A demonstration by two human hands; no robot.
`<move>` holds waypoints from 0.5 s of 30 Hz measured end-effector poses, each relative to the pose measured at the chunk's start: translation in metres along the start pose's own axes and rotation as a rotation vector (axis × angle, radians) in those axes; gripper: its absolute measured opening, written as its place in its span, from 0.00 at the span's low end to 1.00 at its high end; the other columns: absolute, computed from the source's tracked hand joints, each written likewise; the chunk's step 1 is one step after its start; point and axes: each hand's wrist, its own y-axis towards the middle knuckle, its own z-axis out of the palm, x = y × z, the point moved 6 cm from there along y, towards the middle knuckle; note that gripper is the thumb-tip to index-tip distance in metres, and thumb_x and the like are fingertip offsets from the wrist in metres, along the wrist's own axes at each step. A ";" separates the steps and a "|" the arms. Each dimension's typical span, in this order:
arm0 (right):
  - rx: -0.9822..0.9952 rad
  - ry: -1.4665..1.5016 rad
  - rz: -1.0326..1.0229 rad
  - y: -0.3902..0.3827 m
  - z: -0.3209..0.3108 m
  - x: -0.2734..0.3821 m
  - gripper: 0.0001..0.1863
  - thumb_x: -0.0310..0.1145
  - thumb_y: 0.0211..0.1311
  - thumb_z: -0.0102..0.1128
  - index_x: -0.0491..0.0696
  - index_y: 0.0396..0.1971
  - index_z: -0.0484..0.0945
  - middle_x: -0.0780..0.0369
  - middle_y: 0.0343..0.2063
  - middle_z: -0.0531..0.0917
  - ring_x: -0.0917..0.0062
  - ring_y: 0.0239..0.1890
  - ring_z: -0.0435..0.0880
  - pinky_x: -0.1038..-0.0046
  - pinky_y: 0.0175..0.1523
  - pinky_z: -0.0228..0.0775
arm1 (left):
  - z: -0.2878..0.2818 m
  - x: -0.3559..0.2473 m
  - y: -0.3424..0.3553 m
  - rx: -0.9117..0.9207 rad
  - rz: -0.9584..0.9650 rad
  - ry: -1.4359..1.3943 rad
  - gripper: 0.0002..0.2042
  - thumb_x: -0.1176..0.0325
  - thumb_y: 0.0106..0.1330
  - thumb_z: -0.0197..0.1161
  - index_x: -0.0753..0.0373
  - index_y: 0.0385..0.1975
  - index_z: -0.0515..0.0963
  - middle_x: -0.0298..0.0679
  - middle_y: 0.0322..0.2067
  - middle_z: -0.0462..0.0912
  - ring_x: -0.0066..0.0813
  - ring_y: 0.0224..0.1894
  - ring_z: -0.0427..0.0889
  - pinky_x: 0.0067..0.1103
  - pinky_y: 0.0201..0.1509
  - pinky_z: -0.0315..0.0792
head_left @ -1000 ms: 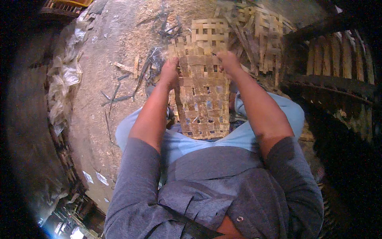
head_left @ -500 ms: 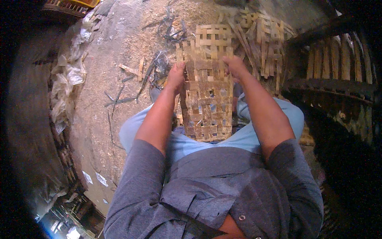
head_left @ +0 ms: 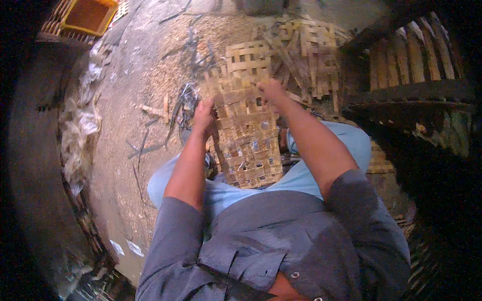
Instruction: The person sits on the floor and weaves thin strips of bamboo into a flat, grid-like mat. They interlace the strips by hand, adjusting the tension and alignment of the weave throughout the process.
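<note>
Between my knees lies a woven panel point(head_left: 246, 133) of flat, bamboo-like strips, with square gaps between them. Its lower end rests near my lap and its far end leans slightly left. At its left edge, my left hand point(head_left: 203, 115) is closed along the side, partly hidden by the rim. My right hand point(head_left: 272, 91) pinches the right edge nearer the far end, fingers bent onto the strips. Beyond my hands, a paler woven section point(head_left: 248, 57) with larger gaps overlaps or continues the panel; I cannot tell which.
More woven pieces and loose strips point(head_left: 319, 55) lie at the far right. Dark strap scraps point(head_left: 193, 50) and wood shavings point(head_left: 168, 60) litter the floor. Crumpled clear plastic point(head_left: 80, 125) lies left. A yellow-rimmed crate point(head_left: 90, 15) is far left, a slatted wooden structure point(head_left: 409, 57) right.
The view has shifted, bringing the yellow-rimmed crate further in. The panel's far end now leans more to the left. My right hand has come inward over its edge; both hands stay on it.
</note>
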 end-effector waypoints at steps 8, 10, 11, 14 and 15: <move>-0.079 0.092 0.230 -0.043 -0.018 0.047 0.21 0.46 0.61 0.63 0.43 0.42 0.73 0.60 0.34 0.79 0.73 0.30 0.75 0.69 0.28 0.70 | 0.020 -0.062 -0.045 -0.031 -0.199 -0.163 0.18 0.52 0.71 0.55 0.60 0.47 0.73 0.36 0.41 0.79 0.30 0.41 0.77 0.31 0.44 0.73; -0.046 -0.123 0.209 -0.016 -0.041 0.019 0.22 0.46 0.61 0.62 0.44 0.45 0.74 0.59 0.38 0.79 0.69 0.34 0.76 0.65 0.34 0.71 | 0.000 -0.060 -0.042 -0.007 -0.070 0.108 0.17 0.54 0.73 0.52 0.61 0.49 0.73 0.36 0.42 0.79 0.29 0.42 0.78 0.31 0.45 0.73; -0.057 -0.277 0.215 -0.001 -0.063 -0.007 0.22 0.46 0.61 0.62 0.44 0.46 0.74 0.58 0.39 0.79 0.68 0.37 0.77 0.64 0.37 0.71 | 0.001 -0.072 -0.043 0.004 -0.134 -0.063 0.17 0.54 0.73 0.51 0.62 0.50 0.73 0.37 0.42 0.79 0.29 0.42 0.78 0.31 0.45 0.73; 0.082 -1.006 0.198 0.053 -0.127 -0.078 0.24 0.47 0.61 0.60 0.45 0.49 0.75 0.56 0.44 0.80 0.62 0.44 0.79 0.59 0.45 0.72 | -0.035 -0.108 -0.040 -0.161 -0.042 0.002 0.17 0.56 0.73 0.51 0.62 0.50 0.74 0.40 0.42 0.80 0.34 0.42 0.80 0.35 0.43 0.78; 0.195 -1.280 0.178 0.068 -0.143 -0.102 0.24 0.47 0.61 0.59 0.45 0.51 0.75 0.55 0.46 0.80 0.60 0.47 0.80 0.58 0.48 0.73 | -0.046 -0.121 -0.044 -0.220 -0.016 0.011 0.17 0.57 0.72 0.51 0.62 0.50 0.74 0.41 0.42 0.80 0.35 0.42 0.81 0.36 0.43 0.79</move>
